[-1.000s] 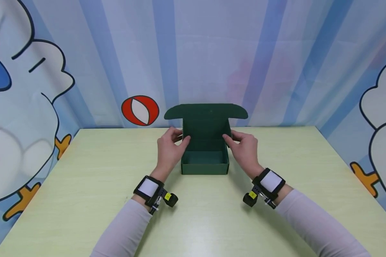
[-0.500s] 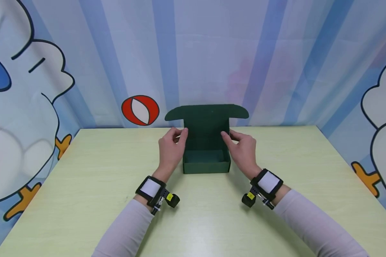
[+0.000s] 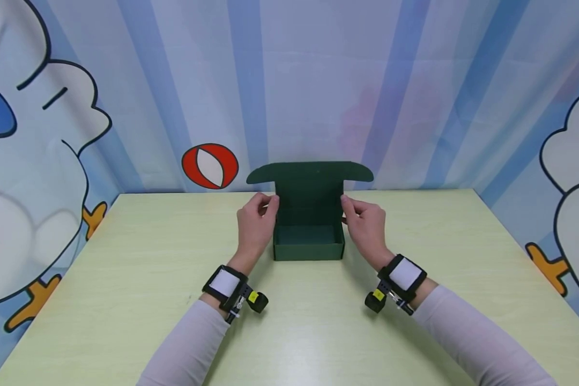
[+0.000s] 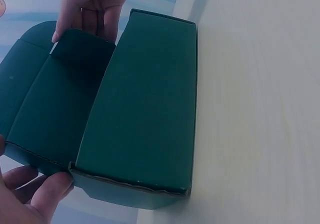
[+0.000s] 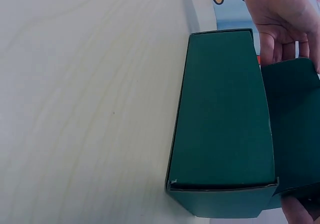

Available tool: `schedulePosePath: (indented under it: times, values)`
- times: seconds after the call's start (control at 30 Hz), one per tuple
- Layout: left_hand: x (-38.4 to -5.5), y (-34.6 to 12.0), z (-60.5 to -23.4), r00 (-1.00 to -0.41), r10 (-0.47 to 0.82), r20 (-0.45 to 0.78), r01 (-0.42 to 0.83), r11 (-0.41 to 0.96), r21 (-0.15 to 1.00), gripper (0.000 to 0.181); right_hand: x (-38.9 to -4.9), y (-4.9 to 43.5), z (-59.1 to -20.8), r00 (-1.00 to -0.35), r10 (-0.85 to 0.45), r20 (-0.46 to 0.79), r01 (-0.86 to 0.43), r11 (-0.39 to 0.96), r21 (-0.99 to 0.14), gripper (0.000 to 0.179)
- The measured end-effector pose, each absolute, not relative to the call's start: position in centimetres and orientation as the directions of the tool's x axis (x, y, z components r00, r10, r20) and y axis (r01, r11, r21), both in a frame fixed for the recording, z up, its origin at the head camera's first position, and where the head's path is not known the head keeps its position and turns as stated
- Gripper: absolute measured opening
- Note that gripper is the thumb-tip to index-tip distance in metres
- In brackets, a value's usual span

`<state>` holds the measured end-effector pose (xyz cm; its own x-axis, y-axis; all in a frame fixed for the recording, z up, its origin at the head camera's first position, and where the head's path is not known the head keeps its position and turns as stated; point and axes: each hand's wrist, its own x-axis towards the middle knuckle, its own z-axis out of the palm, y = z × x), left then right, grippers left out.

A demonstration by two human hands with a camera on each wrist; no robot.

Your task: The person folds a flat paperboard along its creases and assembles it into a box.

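A green cardboard mailer box (image 3: 309,252) stands on the table with its lid (image 3: 309,187) raised at the back. Rounded tabs stick out left and right along the lid's top edge. My left hand (image 3: 254,225) pinches the lid's left side flap between thumb and fingers. On the opposite side, my right hand (image 3: 366,228) grips the right flap the same way. The right wrist view has the left hand (image 5: 285,19) with its fingers behind a side flap (image 5: 290,79). In the left wrist view, the box's front wall (image 4: 142,104) faces the camera. The box's inside shows bare.
The pale wooden table (image 3: 125,279) ends just behind the box at a striped blue curtain (image 3: 309,80). Printed on the curtain are a red and white ball (image 3: 210,166) and cartoon figures. Each wrist carries a strapped camera mount (image 3: 227,281).
The lid's top edge has come down slightly. Both thumbs have moved from the inside of the box outward to the lid's side edges.
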<state>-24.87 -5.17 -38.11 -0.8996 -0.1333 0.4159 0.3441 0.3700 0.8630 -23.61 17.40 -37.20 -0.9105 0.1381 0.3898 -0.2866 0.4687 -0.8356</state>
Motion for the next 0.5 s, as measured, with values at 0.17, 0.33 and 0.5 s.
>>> schedulePosePath:
  times: [0.17,0.33,0.5]
  values:
    - [-24.8,-5.4,-38.3,-0.91,-0.117,0.398,0.338,0.348,0.875,0.028,-23.6,17.8,-37.4,-0.93,0.111,0.351,-0.278,0.412,-0.868,0.038]
    - [-24.7,-5.7,-38.6,-0.917,-0.087,0.39,0.344,0.326,0.881,0.028,-23.5,18.3,-37.7,-0.946,0.07,0.317,-0.272,0.358,-0.893,0.042]
    - [-24.4,-6.1,-38.9,-0.921,-0.044,0.387,0.358,0.297,0.885,0.037,-23.5,18.7,-38.0,-0.945,0.025,0.327,-0.3,0.336,-0.893,0.045]
